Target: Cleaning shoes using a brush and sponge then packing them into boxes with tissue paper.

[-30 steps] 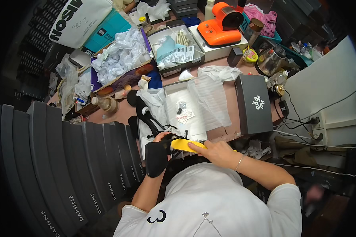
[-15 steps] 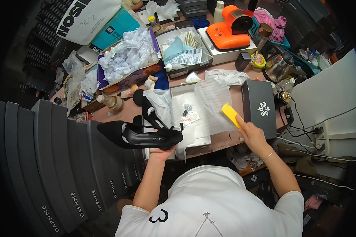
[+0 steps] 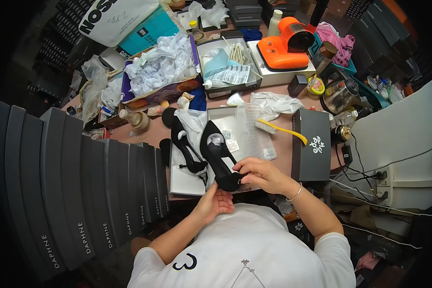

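Note:
A black high-heeled shoe (image 3: pixel 220 163), pointed toe facing away from me with pale stuffing inside, is held over the near edge of the open shoebox (image 3: pixel 182 186). My right hand (image 3: pixel 264 174) pinches it at the heel end by the back strap. Under the heel end, my left hand (image 3: pixel 215 203) supports the shoe, its fingers loosely curled. Its matching black shoe (image 3: pixel 185 144) lies just to the left, on white tissue paper (image 3: pixel 193 126). A yellow-handled brush (image 3: pixel 289 131) with white bristles rests to the right, across a translucent plastic sheet (image 3: pixel 257 144) and the dark box lid (image 3: pixel 309 156).
Tall stacks of grey shoeboxes (image 3: pixel 57 182) line my left side. Farther back stand a carton of crumpled paper (image 3: pixel 161 67), a tray of sticks and labels (image 3: pixel 230 65), and an orange machine (image 3: pixel 283 48). Bottles, a glass jug (image 3: pixel 340 91) and cables (image 3: pixel 365 182) crowd the right.
My right hand has put down the yellow brush and moved left onto the shoe's heel end. The shoe, earlier pointing left in my left hand, now points away. The other shoe lies in clearer view.

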Action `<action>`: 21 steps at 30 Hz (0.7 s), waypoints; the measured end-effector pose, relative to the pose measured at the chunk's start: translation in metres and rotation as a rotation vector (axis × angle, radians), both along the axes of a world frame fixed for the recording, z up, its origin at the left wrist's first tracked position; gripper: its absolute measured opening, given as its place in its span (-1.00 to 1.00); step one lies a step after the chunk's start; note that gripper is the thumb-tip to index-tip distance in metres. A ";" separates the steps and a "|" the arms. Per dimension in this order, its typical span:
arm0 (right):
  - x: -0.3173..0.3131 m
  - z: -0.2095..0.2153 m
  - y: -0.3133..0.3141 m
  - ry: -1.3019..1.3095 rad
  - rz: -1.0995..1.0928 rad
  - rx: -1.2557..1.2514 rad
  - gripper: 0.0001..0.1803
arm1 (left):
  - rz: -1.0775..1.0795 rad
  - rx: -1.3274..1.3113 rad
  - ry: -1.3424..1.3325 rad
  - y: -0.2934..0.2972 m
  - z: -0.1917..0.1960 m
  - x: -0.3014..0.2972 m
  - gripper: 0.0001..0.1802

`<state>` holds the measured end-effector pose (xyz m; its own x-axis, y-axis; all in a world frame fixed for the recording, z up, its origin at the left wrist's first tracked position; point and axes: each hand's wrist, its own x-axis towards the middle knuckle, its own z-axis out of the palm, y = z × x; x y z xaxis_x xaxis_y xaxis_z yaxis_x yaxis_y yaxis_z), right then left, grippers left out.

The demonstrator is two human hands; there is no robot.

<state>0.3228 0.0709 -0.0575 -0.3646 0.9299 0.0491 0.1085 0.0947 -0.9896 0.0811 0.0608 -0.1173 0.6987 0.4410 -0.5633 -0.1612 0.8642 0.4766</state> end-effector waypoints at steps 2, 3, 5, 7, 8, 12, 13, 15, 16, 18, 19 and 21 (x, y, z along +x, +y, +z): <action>-0.007 -0.027 -0.001 -0.049 -0.030 -0.209 -0.80 | 0.204 0.605 0.521 -0.019 0.003 -0.001 -0.61; -0.011 -0.039 -0.001 -0.077 -0.070 -0.259 -0.78 | 0.119 0.740 0.706 -0.015 0.014 -0.003 -0.77; -0.020 -0.066 -0.006 -0.265 0.001 -0.033 -0.78 | 0.123 1.041 0.683 -0.007 0.014 0.010 -0.70; -0.032 -0.075 -0.017 -0.322 0.016 0.116 -0.80 | 0.013 1.112 0.672 0.000 0.000 0.020 -0.64; -0.035 -0.076 -0.022 -0.290 -0.016 0.034 -0.81 | 0.037 1.070 0.637 -0.003 -0.011 0.016 -0.64; -0.041 -0.079 -0.032 -0.203 -0.119 -0.209 -0.80 | 0.129 0.994 0.610 -0.015 -0.026 0.011 -0.67; -0.044 -0.076 -0.031 -0.200 -0.134 -0.221 -0.80 | 0.113 1.029 0.635 -0.012 -0.027 0.011 -0.68; -0.046 -0.085 -0.030 -0.180 -0.174 -0.205 -0.80 | 0.023 1.139 0.707 -0.006 -0.026 0.008 -0.73; -0.047 -0.086 -0.029 -0.159 -0.202 -0.202 -0.80 | 0.053 1.135 0.688 -0.006 -0.027 0.009 -0.74; -0.046 -0.082 -0.029 -0.170 -0.188 -0.279 -0.80 | 0.113 1.127 0.651 -0.007 -0.029 0.010 -0.77; -0.046 -0.083 -0.029 -0.150 -0.185 -0.293 -0.79 | 0.127 1.146 0.663 -0.006 -0.028 0.011 -0.82; -0.046 -0.087 -0.029 -0.111 -0.177 -0.321 -0.79 | 0.082 1.300 0.660 -0.005 -0.035 0.007 -0.81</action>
<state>0.2767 0.0420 -0.1448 -0.1832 0.9407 -0.2856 0.2037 -0.2479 -0.9471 0.0882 0.0560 -0.1524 0.4249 0.9037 0.0531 0.3651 -0.2248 0.9034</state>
